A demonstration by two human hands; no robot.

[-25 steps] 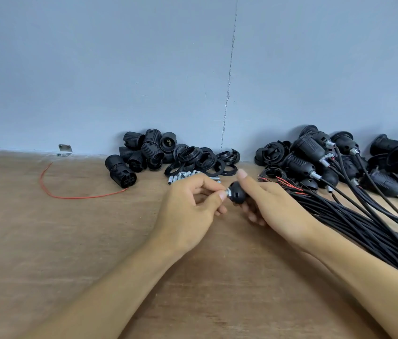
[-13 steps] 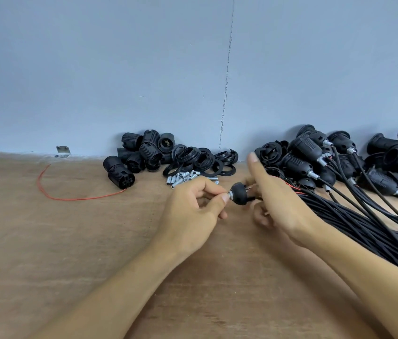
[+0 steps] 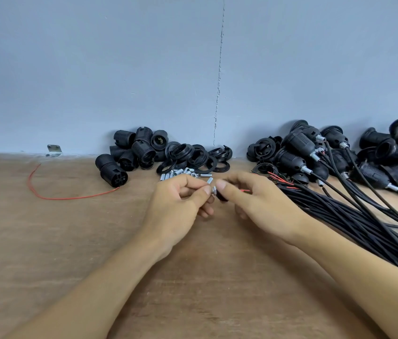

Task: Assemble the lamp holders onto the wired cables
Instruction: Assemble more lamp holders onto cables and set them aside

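My left hand (image 3: 181, 201) pinches a small silver threaded nipple (image 3: 213, 190) between thumb and forefinger. My right hand (image 3: 254, 199) grips a black lamp holder cap (image 3: 220, 196) pressed against that nipple, with red wire ends (image 3: 245, 191) showing past its fingers. Both hands meet just above the wooden table (image 3: 70, 241), near its middle. Most of the cap is hidden by my right fingers.
Loose black holder bodies (image 3: 129, 152) and rings (image 3: 193, 155) pile up by the wall, with silver nipples (image 3: 176, 173) in front. Assembled holders (image 3: 300, 148) and a bundle of black cables (image 3: 354, 216) fill the right. A red wire (image 3: 53, 194) lies at the left.
My right forefinger, raised half a second ago, has come down onto the cap. The hands have drawn closer together and hide most of the cap now.
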